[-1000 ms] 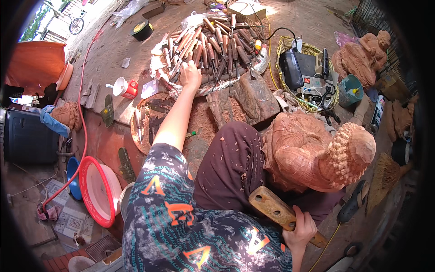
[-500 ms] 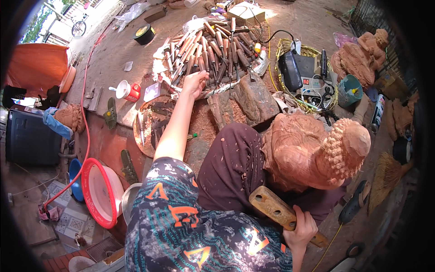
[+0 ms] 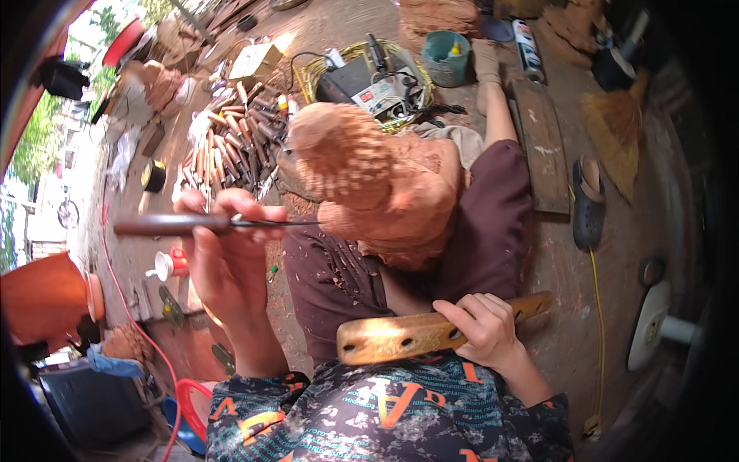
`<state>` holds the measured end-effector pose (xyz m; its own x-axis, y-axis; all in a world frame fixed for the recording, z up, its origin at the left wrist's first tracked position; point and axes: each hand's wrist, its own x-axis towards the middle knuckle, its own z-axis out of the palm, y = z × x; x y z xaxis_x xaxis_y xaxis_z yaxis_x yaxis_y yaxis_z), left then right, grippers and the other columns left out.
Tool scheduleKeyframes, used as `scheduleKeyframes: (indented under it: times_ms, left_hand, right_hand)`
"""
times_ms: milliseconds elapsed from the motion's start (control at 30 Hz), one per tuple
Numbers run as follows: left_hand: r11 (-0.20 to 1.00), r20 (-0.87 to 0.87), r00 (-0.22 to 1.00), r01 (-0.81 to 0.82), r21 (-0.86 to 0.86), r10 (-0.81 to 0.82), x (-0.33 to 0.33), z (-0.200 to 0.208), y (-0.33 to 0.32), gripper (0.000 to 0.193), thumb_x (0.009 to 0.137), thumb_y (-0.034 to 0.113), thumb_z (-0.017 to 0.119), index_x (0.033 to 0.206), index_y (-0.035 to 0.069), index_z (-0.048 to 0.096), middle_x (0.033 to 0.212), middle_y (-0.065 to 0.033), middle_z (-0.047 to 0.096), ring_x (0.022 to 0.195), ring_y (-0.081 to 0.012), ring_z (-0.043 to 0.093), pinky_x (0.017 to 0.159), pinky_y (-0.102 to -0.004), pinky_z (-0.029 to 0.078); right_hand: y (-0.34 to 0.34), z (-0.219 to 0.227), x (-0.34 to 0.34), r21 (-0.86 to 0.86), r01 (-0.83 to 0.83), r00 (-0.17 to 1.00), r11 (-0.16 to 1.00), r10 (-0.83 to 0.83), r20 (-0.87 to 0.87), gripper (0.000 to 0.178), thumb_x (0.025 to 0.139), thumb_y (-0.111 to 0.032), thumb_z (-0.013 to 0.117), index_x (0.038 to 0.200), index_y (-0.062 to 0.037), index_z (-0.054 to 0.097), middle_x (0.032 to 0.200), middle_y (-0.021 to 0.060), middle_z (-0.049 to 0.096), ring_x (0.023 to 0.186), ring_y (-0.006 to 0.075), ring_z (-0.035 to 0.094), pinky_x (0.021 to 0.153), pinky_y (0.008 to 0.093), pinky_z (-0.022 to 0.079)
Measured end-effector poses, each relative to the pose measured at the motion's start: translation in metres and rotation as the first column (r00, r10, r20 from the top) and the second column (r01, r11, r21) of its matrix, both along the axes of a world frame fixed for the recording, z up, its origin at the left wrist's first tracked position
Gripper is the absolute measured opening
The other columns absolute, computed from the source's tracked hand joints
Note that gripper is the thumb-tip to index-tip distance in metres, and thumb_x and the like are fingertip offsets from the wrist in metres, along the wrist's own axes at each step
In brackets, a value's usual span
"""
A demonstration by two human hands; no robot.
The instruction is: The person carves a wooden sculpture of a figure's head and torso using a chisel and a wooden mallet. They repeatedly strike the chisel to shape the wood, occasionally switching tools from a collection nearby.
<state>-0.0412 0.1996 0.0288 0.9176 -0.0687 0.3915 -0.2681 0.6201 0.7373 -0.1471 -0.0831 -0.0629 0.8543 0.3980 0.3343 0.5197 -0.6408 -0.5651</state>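
Left hand (image 3: 223, 254) clamped round a chisel (image 3: 208, 225) (tip beside the wooden carving (image 3: 385, 185)); right hand (image 3: 481, 331) clenched on a wooden mallet (image 3: 400, 339).

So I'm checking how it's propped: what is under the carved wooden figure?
The carved figure rests on the person's lap, on dark maroon trousers flecked with wood chips. Where they touch is hidden by the carving itself, so any pad beneath cannot be seen.

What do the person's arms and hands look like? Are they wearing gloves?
No gloves. The left hand and right hand are bare, and so are the forearms. The short sleeves are dark, with a speckled pattern and big orange shapes.
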Motion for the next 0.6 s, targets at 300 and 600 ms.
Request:
scheduleKeyframes:
  times_ms: [300,600]
  left_hand:
    - [0.687,0.626,0.778,-0.485,0.542,0.055,-0.016,-0.014,-0.066,0.030,0.089,0.016,0.064,0.106,0.006,0.042,0.105,-0.0261,0.056,0.100,-0.0436,0.061,0.088,-0.0542,0.050]
    - [0.588,0.716,0.698,-0.578,0.565,-0.003,-0.024,-0.016,-0.070,0.023,0.088,0.006,0.063,0.101,0.006,0.044,0.100,-0.0246,0.059,0.095,-0.0435,0.063,0.086,-0.0534,0.052]
  right_hand:
    - [-0.016,0.039,-0.005,0.171,-0.025,0.959,0.985,-0.025,0.283,0.036,0.066,-0.017,0.065,0.101,-0.0138,0.064,0.066,0.0000,0.041,0.053,0.0140,0.046,0.048,0.0259,0.038]
    - [-0.020,0.071,0.007,0.251,-0.025,0.860,0.968,-0.107,0.500,0.025,0.070,-0.006,0.063,0.092,-0.0169,0.062,0.060,-0.0051,0.037,0.049,0.0076,0.041,0.041,0.0186,0.035]
